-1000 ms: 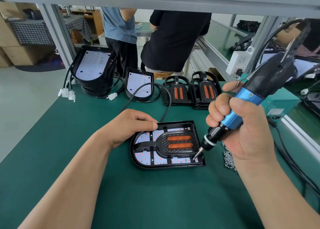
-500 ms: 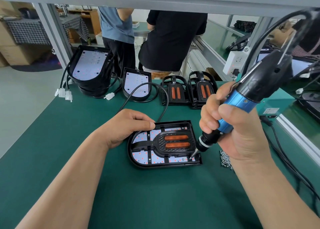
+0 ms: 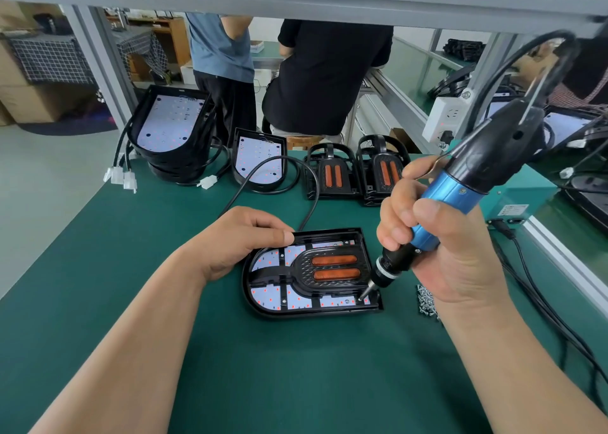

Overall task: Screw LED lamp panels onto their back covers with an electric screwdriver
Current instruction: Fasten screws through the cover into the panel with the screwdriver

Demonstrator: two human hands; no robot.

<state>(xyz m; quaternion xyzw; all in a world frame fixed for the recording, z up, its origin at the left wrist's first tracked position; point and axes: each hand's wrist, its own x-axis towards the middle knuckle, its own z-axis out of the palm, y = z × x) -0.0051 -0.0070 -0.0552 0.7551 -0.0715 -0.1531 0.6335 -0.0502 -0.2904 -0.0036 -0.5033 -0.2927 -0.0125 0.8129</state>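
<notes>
Green matting covers the table (image 3: 98,269), and on it I count one lamp being worked on. It lies flat just in front of the person. Its black back cover (image 3: 250,302) holds a white LED panel (image 3: 266,294), and over that sits a black frame with two orange strips (image 3: 334,267).

At the far edge there are two more covers with orange strips (image 3: 329,173), side by side. Left of them stands one lone cover with a bare white panel (image 3: 260,160). Further left is a stack of covers (image 3: 174,137), too tightly nested to count. Four white connectors (image 3: 120,175) lie near the stack. A small heap of screws (image 3: 427,302) lies just right of the lamp. Two people (image 3: 329,71) stand behind the table.

The left hand (image 3: 243,239) has its fingers curled over the cover's far left rim, holding it down. The right hand (image 3: 437,246) is wrapped round the blue electric screwdriver (image 3: 460,196), which is tilted, with its bit on the panel's near right corner.

Compared with a second ago, the bit is at the same corner and the left hand is at the same rim.
</notes>
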